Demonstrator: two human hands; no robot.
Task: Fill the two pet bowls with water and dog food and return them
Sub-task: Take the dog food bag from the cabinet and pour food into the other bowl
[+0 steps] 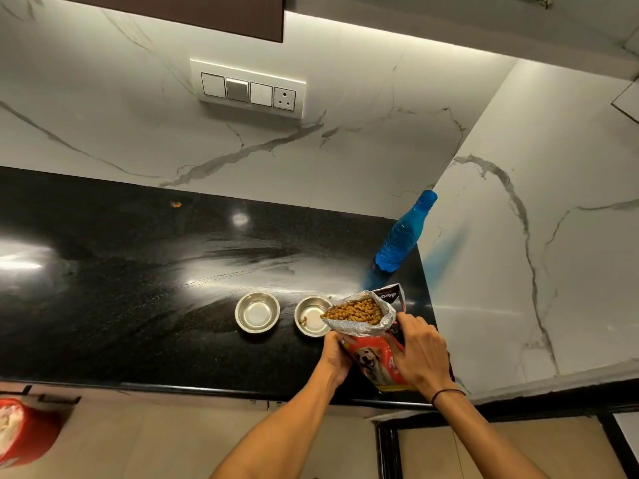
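The table [138,288] was black and shiny, with bright spots of light on it. Two small metal bowls [257,312] [312,316] sat side by side near its front edge. The right one had a few bits of food in it. A blue bottle [403,233] stood in the back right corner.
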